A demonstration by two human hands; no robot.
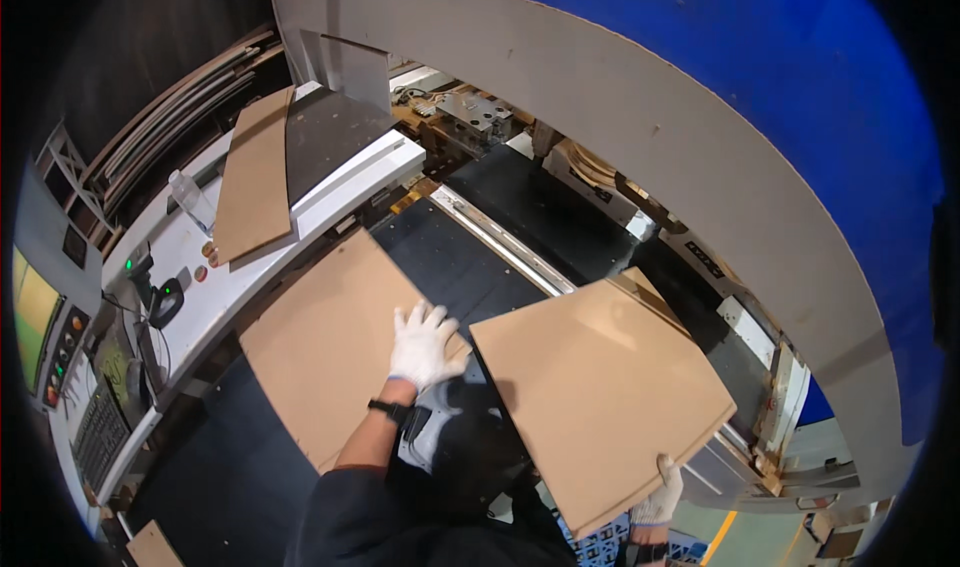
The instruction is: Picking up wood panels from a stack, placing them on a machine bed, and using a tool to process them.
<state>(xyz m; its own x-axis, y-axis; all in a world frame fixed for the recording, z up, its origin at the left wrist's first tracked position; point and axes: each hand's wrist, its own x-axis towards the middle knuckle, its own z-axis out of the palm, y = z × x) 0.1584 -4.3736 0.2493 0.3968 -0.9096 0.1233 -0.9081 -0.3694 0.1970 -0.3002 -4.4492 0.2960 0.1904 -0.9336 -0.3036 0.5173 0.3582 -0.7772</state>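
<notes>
Two tan, flat board panels lie in front of me. My left hand (425, 349), in a white glove, has its fingers spread at the right edge of the left panel (325, 342). That panel rests on a black machine bed (230, 457). At the lower right, my right hand (660, 497), also gloved, grips the near right edge of the other panel (605, 387), its thumb on top and its other fingers hidden beneath. A second edge shows under this panel, so there may be more than one layer. It sits tilted, its far side near the metal rail.
A metal rail (500, 237) crosses the bed below a grey and blue machine cover (640, 97). On the white side table (240, 257) are a long tan board (255, 182), a clear bottle (187, 195) and a scanner on a stand (150, 287). A control panel with keyboard (100, 432) stands left.
</notes>
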